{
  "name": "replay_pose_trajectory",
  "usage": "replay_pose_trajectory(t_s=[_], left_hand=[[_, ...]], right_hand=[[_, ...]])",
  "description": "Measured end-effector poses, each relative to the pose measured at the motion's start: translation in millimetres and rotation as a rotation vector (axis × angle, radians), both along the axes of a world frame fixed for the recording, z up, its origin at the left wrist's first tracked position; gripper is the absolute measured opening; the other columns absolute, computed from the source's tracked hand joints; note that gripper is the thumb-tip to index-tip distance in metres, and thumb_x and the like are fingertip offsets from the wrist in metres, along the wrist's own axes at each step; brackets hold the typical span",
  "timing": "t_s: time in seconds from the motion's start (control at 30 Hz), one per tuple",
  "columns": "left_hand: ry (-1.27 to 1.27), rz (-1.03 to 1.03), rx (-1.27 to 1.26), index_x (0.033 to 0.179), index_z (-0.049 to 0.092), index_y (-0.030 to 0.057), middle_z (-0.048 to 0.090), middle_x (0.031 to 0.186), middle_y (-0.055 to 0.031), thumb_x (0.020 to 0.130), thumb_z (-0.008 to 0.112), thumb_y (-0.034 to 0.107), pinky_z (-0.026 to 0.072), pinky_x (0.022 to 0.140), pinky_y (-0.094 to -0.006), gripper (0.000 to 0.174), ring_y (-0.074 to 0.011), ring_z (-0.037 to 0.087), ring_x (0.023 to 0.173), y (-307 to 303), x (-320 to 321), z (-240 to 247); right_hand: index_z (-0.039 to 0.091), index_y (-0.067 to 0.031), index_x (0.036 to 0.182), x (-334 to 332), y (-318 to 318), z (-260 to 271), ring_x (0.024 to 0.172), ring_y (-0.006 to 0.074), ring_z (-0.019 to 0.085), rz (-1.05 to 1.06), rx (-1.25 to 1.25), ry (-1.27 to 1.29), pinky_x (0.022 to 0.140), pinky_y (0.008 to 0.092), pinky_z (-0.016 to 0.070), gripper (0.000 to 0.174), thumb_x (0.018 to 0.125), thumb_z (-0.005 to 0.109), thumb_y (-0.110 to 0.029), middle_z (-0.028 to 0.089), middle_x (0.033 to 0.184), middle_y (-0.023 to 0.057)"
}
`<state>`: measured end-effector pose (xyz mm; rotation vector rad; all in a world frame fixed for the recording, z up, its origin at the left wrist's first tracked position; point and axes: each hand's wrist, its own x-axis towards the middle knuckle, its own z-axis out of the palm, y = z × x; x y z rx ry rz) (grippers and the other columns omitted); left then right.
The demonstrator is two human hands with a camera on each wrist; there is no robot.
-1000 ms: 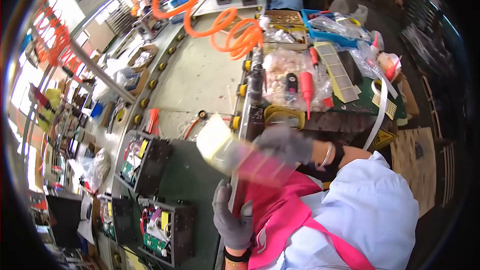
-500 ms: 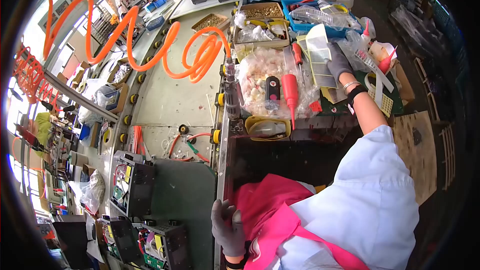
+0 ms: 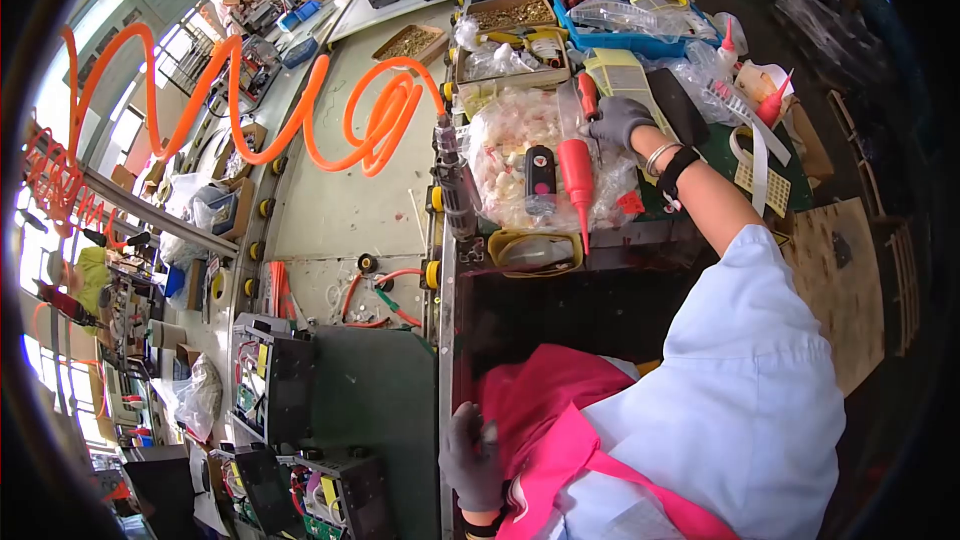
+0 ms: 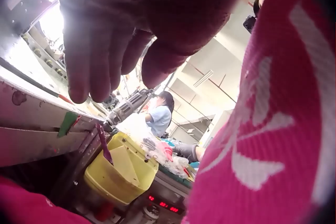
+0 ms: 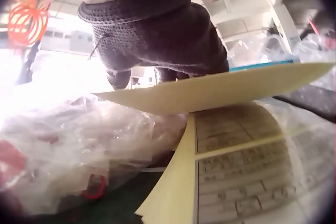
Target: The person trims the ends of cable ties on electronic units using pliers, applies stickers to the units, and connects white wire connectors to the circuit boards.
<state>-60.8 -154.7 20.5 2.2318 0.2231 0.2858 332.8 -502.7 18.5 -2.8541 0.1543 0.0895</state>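
My gloved right hand (image 3: 620, 123) reaches over the side bench, its fingertips right beside a red-handled tool (image 3: 588, 95). Yellow-backed label sheets (image 3: 628, 82) lie just beyond it. In the right wrist view the glove (image 5: 152, 40) is behind a raised, curved yellow sheet (image 5: 220, 90), which partly hides its fingers; I cannot tell whether they grip anything. Printed labels (image 5: 236, 182) show below that sheet. My gloved left hand (image 3: 472, 460) hangs relaxed by the pink apron (image 3: 545, 400), holding nothing; its fingers (image 4: 100, 61) point down in the left wrist view.
A clear bag of small parts (image 3: 500, 140) bears a black device (image 3: 540, 180) and a red nozzle bottle (image 3: 575, 175). A yellow bin (image 3: 535, 252) hangs at the bench edge. Left stand open electronics units (image 3: 345, 490). An orange coiled hose (image 3: 380, 125) leads to a driver (image 3: 455, 185).
My right hand carried a label sheet from in front of me to the side bench, then moved left from the sheets toward the red-handled tool. The left hand stays near the apron.
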Motion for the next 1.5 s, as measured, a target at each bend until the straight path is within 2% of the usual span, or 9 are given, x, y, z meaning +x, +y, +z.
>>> replay_pose_trajectory(t_s=[0.17, 0.3, 0.57, 0.67, 0.8, 0.93, 1.07, 1.33, 1.5], left_hand=[[0.015, 0.003, 0.045, 0.114, 0.06, -0.0004, 0.068, 0.1, -0.0138, 0.085, 0.067, 0.004, 0.0543, 0.077, -0.0317, 0.031, -0.0223, 0.069, 0.086, 1, -6, -4], [0.017, -0.019, 0.049, 0.114, 0.061, 0.0003, 0.068, 0.1, -0.014, 0.084, 0.067, 0.003, 0.0544, 0.077, -0.0327, 0.031, -0.024, 0.069, 0.088, 3, -6, -7], [0.047, -0.028, 0.075, 0.113, 0.062, 0.0029, 0.068, 0.101, -0.0143, 0.083, 0.069, 0.006, 0.055, 0.076, -0.0349, 0.031, -0.0263, 0.068, 0.09, 4, -11, -17], [0.03, -0.019, 0.149, 0.112, 0.062, 0.0031, 0.067, 0.101, -0.0146, 0.083, 0.069, 0.007, 0.0548, 0.076, -0.0351, 0.03, -0.0273, 0.068, 0.09, 5, -15, -14], [0.043, -0.003, 0.128, 0.111, 0.062, 0.0031, 0.067, 0.1, -0.0142, 0.082, 0.069, 0.008, 0.0543, 0.075, -0.0355, 0.03, -0.0275, 0.068, 0.089, 8, -20, -30], [0.058, -0.035, 0.148, 0.111, 0.062, 0.0029, 0.066, 0.098, -0.0137, 0.083, 0.069, 0.01, 0.0539, 0.075, -0.0358, 0.03, -0.0277, 0.067, 0.086, 6, -20, -31], [0.081, -0.039, 0.179, 0.111, 0.062, 0.0027, 0.065, 0.096, -0.0135, 0.084, 0.069, 0.012, 0.0534, 0.073, -0.0358, 0.03, -0.0283, 0.066, 0.084, 6, -21, -33], [0.088, -0.041, 0.212, 0.112, 0.061, 0.0032, 0.065, 0.095, -0.0138, 0.085, 0.069, 0.015, 0.0529, 0.073, -0.0364, 0.031, -0.0278, 0.066, 0.084, 7, -25, -32], [0.112, -0.02, 0.212, 0.113, 0.061, 0.0034, 0.065, 0.096, -0.014, 0.085, 0.07, 0.016, 0.0529, 0.072, -0.037, 0.032, -0.0279, 0.066, 0.084, 6, -26, -36]], right_hand=[[0.071, 0.0005, 0.085, 38, -35, -41, 0.071, 0.0309, 0.068, 0.065, 0.54, -0.094, 0.067, 0.0376, 0.0505, 0.043, 0.07, 0.071, -0.04, 0.067, 0.079, 0.0227], [0.066, -0.0014, 0.079, 12, -35, -26, 0.06, 0.0239, 0.062, -0.03, 0.359, -0.089, 0.058, 0.0356, 0.048, 0.031, 0.072, 0.074, -0.03, 0.063, 0.067, 0.0124], [0.071, -0.0038, 0.093, 15, -11, -16, 0.075, 0.0322, 0.067, 0.055, -0.024, 0.01, 0.071, 0.0391, 0.0528, 0.034, 0.079, 0.064, -0.034, 0.068, 0.08, 0.019], [0.07, -0.0001, 0.074, 44, -57, -40, 0.061, 0.022, 0.065, 0.362, 0.343, 0.034, 0.059, 0.0353, 0.0504, 0.023, 0.08, 0.06, -0.021, 0.066, 0.067, 0.0135], [0.064, -0.0021, 0.082, 1, -77, -20, 0.052, 0.0165, 0.058, -0.01, 0.899, -0.033, 0.052, 0.0315, 0.0476, 0.009, 0.082, 0.061, -0.011, 0.063, 0.066, 0.0088], [0.064, -0.0052, 0.091, -27, -107, -21, 0.082, 0.0334, 0.067, 0.055, 0.069, -0.238, 0.073, 0.0419, 0.0516, 0.017, 0.082, 0.065, -0.019, 0.067, 0.082, 0.0163], [0.064, -0.0094, 0.1, -51, -105, -14, 0.104, 0.0368, 0.061, -0.06, -0.156, -0.081, 0.087, 0.045, 0.0486, 0.023, 0.081, 0.067, -0.021, 0.064, 0.107, 0.018], [0.053, -0.0076, 0.109, -68, -81, -4, 0.105, 0.0374, 0.059, -0.127, -0.26, -0.161, 0.089, 0.045, 0.0484, 0.033, 0.081, 0.069, -0.019, 0.058, 0.111, 0.0169], [0.063, -0.0084, 0.109, -102, -6, 34, 0.091, 0.0325, 0.064, 0.291, 0.208, -0.557, 0.081, 0.0396, 0.0518, 0.027, 0.083, 0.065, -0.014, 0.063, 0.103, 0.0152]])
